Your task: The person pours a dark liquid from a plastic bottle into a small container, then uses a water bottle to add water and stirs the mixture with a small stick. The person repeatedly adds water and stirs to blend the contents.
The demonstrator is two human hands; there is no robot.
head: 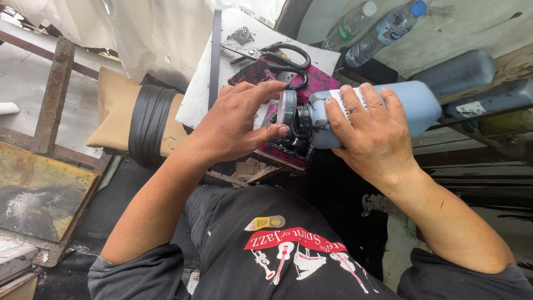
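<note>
Presently the right hand [369,130] grips a pale blue bottle [400,108] lying sideways; the left hand [233,125] pinches its cap [287,106] at the bottle's mouth, scissors [277,55] just beyond.

Two hands open a grey bottle of black ink.

The right hand [369,130] grips the tilted grey bottle [411,103] by its body while the left hand [236,125] pinches the cap [287,107] at its black-stained neck; black scissors [283,58] lie on the white board [200,89] just behind.
</note>
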